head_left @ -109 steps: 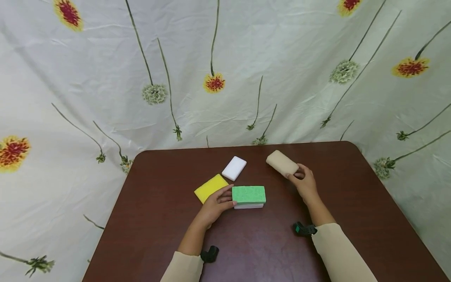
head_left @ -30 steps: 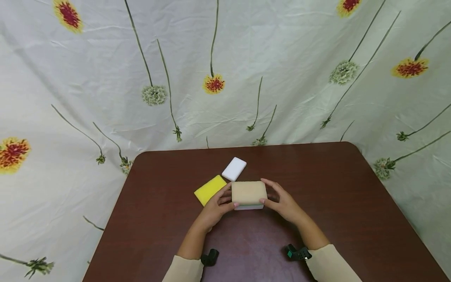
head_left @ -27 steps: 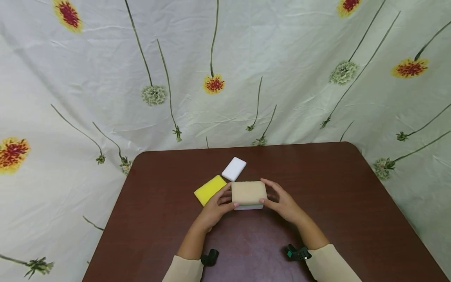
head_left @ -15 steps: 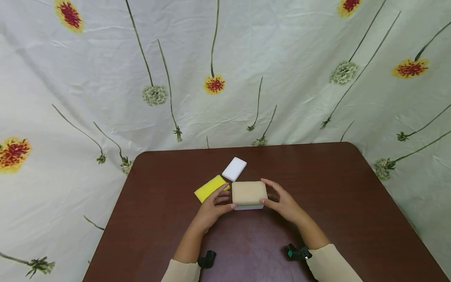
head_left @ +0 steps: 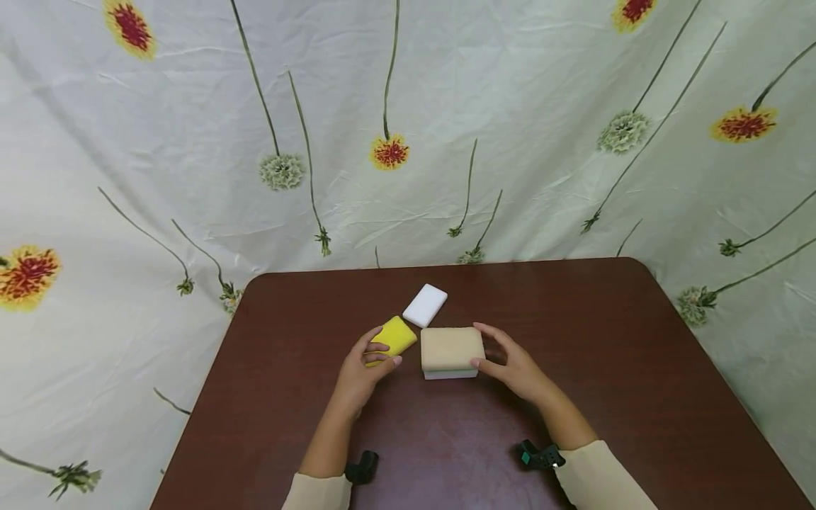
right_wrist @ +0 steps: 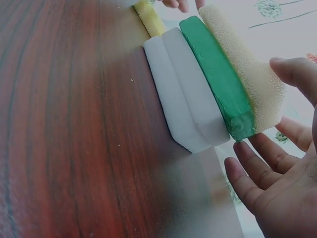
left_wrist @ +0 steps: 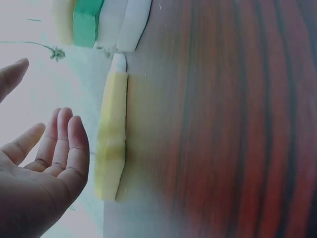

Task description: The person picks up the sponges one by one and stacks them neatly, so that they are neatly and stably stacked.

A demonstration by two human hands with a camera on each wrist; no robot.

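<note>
- Head view: On a dark red-brown table (head_left: 574,312), we see a person's right hand (head_left: 519,368) at the right end of a stack (head_left: 451,374) topped by a beige sponge (head_left: 452,346); thumb and index finger spread apart, near the front and back corners.
- Same view: We find the left hand (head_left: 357,372) with its thumb parted from its fingers, which partly cover the yellow sponge (head_left: 399,335) to the left of the stack. A loose white sponge (head_left: 425,305) lies farther back, before a flower-print cloth (head_left: 542,142).
- Left wrist view: We see thumb and index finger parted, the other three fingers close together, holding nothing. A slim gap separates the little finger from the yellow sponge, flat on the table.
- Right wrist view: We count four layers, two white sponges (right_wrist: 171,94) lowest, then a green sponge (right_wrist: 218,79), then the beige one. The right hand's fingers fan apart at the stack's end, fingertips by the green; we cannot tell how firmly they press.
</note>
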